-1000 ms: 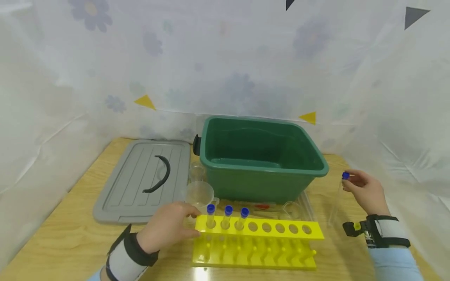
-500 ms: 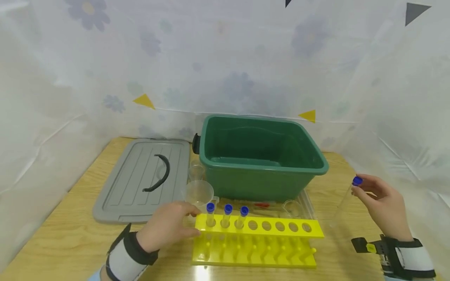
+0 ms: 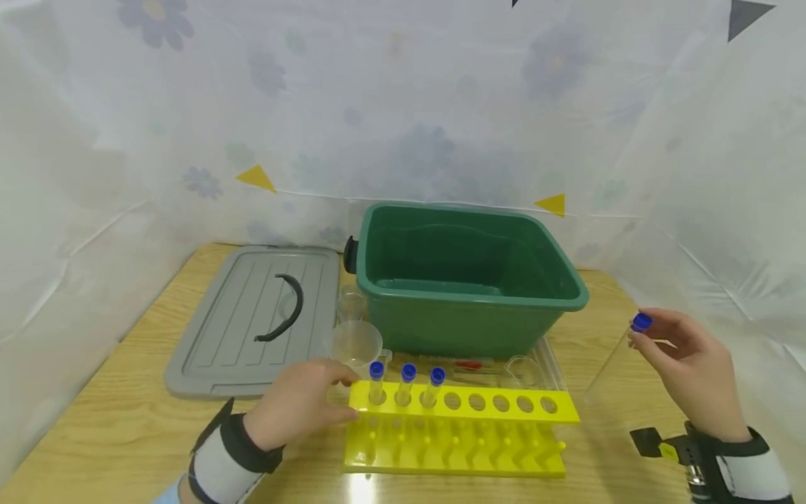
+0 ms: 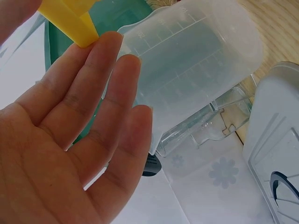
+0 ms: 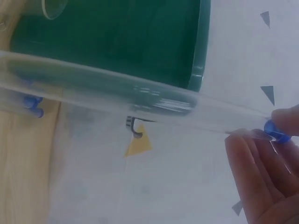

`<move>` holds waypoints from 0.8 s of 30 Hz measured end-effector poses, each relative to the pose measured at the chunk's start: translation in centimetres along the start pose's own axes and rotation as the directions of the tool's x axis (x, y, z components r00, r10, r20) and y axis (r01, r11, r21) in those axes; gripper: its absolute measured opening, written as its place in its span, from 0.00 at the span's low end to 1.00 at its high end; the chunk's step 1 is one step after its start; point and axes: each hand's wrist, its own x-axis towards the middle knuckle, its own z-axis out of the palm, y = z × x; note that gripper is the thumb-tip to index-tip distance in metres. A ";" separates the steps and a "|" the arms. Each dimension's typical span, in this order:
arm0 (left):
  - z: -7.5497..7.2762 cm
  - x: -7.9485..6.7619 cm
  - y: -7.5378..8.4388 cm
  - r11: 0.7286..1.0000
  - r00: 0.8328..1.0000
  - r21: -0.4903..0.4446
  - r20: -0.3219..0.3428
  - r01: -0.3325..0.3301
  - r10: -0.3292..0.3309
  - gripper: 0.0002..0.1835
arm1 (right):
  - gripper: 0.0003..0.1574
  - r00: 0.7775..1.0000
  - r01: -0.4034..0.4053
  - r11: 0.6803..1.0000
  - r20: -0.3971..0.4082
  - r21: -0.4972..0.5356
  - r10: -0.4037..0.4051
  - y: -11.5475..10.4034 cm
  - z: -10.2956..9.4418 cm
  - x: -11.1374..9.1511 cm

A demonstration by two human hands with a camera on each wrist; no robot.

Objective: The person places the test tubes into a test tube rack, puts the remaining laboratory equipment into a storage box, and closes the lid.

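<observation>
My left hand (image 3: 302, 402) grips the left end of a yellow test tube rack (image 3: 464, 414), thumb and fingertips at its edge. In the left wrist view the other fingers of that hand extend beside a clear graduated beaker (image 4: 187, 56). Three blue-capped test tubes (image 3: 408, 378) stand in the leftmost holes of the rack. To the right of the rack, my right hand (image 3: 693, 367) pinches a long clear test tube (image 3: 608, 369) by its blue cap (image 3: 641, 322). That tube slants, its lower end down to the left, close over the table.
Behind the rack stands a green plastic bin (image 3: 466, 322). Left of it lies a grey lid (image 3: 233, 350) with a black handle. A smaller clear cup (image 3: 350, 305) is behind the beaker. Clear items and a red piece (image 3: 469, 365) lie between bin and rack. White patterned sheeting surrounds the table.
My right hand has moved right with the test tube, which has gone from nearly upright to slanted. My left hand stays on the rack.
</observation>
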 end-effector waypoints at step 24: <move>-0.1 -0.1 0.1 1.000 1.000 0.005 -0.001 -0.005 0.005 0.19 | 0.27 0.962 0.262 0.936 0.014 0.235 -0.272 -5.4 0.9 0.6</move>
